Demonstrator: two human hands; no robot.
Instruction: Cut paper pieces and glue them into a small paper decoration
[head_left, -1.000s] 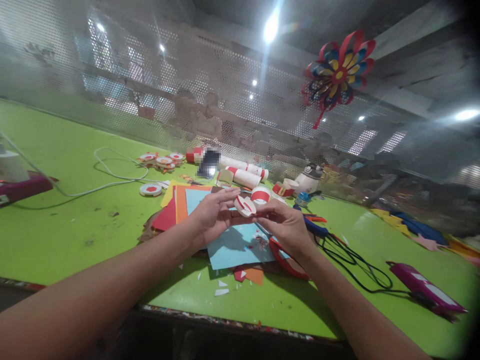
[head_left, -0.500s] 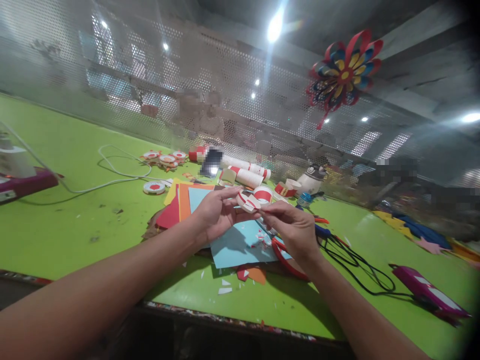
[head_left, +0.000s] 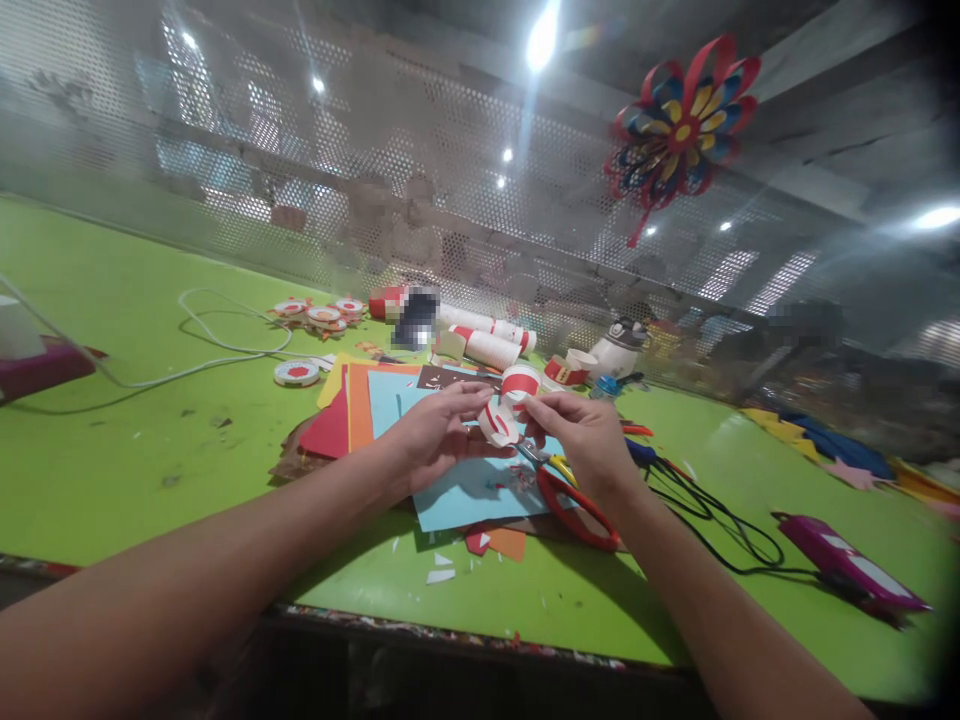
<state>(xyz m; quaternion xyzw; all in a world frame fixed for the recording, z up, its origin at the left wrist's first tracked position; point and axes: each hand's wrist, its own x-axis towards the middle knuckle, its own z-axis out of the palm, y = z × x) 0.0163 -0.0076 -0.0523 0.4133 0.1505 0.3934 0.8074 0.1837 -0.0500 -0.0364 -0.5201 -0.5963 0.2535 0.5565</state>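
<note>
A small white paper piece with red marks [head_left: 496, 424] is held between my two hands above the table. My left hand [head_left: 439, 440] supports it from the left, with thumb and fingers around its edge. My right hand [head_left: 589, 440] is closed in a pinch at its right side; the fingertips partly hide what they grip. Just beyond the fingers is a red-and-white paper ring [head_left: 520, 383]. Below lie light blue paper sheets [head_left: 457, 490] with small scraps on top, and orange-handled scissors [head_left: 574, 510] under my right hand.
Red, orange and yellow sheets [head_left: 330, 428] are stacked at left. Behind stand red-and-white paper cups [head_left: 487, 347], a phone [head_left: 416, 320] and a white jug [head_left: 619, 348]. Several round paper pieces [head_left: 325, 318] sit back left. Black cable [head_left: 712, 530] runs to a purple power strip [head_left: 851, 565].
The paper piece has turned and now hangs lower, more tilted between my hands. My right hand has shifted slightly left, and the view has moved a little.
</note>
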